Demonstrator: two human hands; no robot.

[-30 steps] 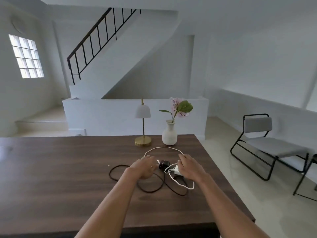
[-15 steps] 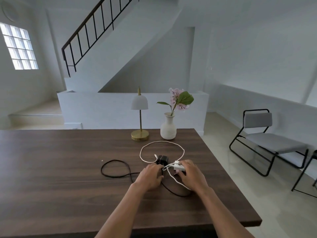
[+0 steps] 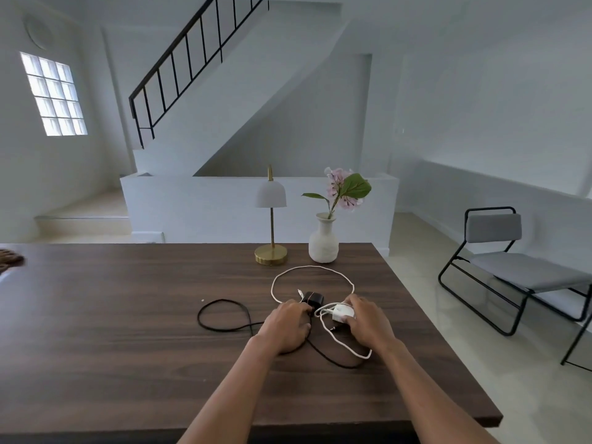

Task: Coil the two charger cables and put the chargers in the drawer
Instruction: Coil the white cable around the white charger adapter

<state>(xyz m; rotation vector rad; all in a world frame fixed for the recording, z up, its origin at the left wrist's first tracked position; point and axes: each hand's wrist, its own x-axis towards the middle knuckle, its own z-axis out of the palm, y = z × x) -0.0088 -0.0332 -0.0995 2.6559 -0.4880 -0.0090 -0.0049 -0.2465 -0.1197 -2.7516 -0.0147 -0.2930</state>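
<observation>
- Dark wood-grain surface [image 3: 128, 315] fills the lower frame, carrying both chargers right of centre.
- Left hand [image 3: 286, 325] lies palm-down, fingers reaching the black charger [image 3: 313, 299]; whether it grips, I cannot tell.
- Right hand [image 3: 368, 320] curls around the white charger [image 3: 342, 313].
- Black cable [image 3: 221, 315] loops leftward; white cable [image 3: 312, 269] arcs toward the brass lamp [image 3: 271, 219] and white vase [image 3: 323, 241].

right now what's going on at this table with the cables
A person is starting to gather two chargers on the wooden table. The left hand rests by the black charger; the right hand is on the white charger. The black cable and white cable lie in loose loops, not yet coiled. No drawer is in view.
</observation>
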